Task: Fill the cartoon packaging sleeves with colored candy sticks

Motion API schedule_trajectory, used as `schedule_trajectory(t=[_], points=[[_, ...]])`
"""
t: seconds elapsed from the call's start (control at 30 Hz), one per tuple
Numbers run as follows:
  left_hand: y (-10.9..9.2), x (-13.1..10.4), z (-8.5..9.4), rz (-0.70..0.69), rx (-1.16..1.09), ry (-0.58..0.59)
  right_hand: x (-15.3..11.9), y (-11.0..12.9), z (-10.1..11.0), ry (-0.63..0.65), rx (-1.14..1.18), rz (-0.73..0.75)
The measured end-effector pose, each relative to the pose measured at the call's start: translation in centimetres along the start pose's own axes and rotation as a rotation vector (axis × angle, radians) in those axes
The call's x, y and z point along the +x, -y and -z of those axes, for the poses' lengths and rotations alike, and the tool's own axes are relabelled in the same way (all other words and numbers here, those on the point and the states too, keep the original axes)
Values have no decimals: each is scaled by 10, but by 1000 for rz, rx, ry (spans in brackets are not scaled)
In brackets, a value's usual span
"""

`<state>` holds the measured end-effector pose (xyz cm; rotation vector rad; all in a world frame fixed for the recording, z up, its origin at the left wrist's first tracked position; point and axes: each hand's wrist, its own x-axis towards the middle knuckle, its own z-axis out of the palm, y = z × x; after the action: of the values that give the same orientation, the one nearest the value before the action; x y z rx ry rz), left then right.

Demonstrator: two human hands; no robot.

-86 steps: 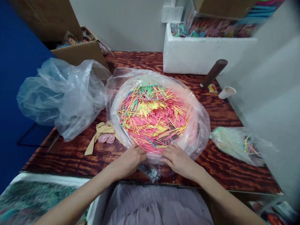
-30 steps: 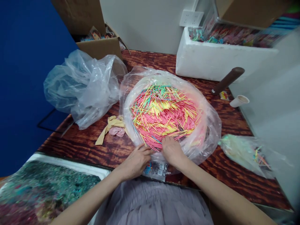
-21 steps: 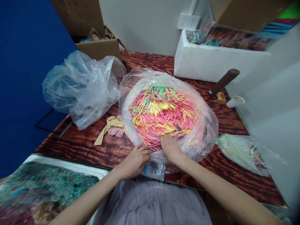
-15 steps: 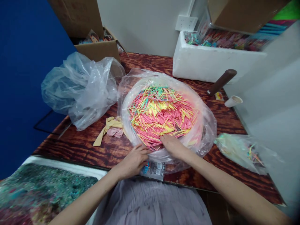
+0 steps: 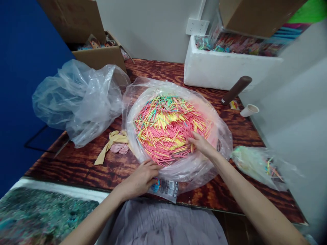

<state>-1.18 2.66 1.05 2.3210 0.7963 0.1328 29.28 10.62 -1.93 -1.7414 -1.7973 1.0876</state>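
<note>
A wide container lined with a clear plastic bag (image 5: 219, 132) stands on the wood-grain table, full of thin pink, yellow and green sticks (image 5: 163, 129). My right hand (image 5: 200, 143) is over the right part of the pile, its fingers closed on a few sticks. At the near left rim rests my left hand (image 5: 144, 177), fingers bent against the plastic; whether they pinch it is hidden. A small printed clear packet (image 5: 166, 189) lies beside my left hand, at the table's front edge.
Crumpled plastic bags (image 5: 89, 98) and a yellow and pink cloth (image 5: 119, 143) lie left. A bag of sticks (image 5: 258, 166), paper cup (image 5: 249, 110) and brown cylinder (image 5: 237, 89) are right. Behind are a white foam box (image 5: 224, 69) and cardboard box (image 5: 102, 58).
My right hand has moved from the near middle of the pile to the right and slightly up, now with sticks at its fingers. My left hand stays at the rim. The view has shifted slightly.
</note>
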Motion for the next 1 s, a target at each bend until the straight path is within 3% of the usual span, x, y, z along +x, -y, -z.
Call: schedule_trajectory(t=[0.17, 0.3, 0.43, 0.6, 0.8, 1.0], points=[[-11, 14, 8, 135, -90, -67, 9, -15, -2, -77, 36, -25], [-12, 41, -10, 348, 52, -63, 4, -17, -7, -107, 39, -13], [-13, 56, -21, 449, 213, -31, -5, -17, -11, -116, 69, -5], [-18, 63, -21, 460, 237, -109, -11, -12, -14, -197, 107, 10], [-12, 66, -28, 416, 238, -135, -15, -6, -20, -292, 386, 59], [-4, 52, -12, 351, 162, -294, -30, -23, -37, -311, 522, 64]])
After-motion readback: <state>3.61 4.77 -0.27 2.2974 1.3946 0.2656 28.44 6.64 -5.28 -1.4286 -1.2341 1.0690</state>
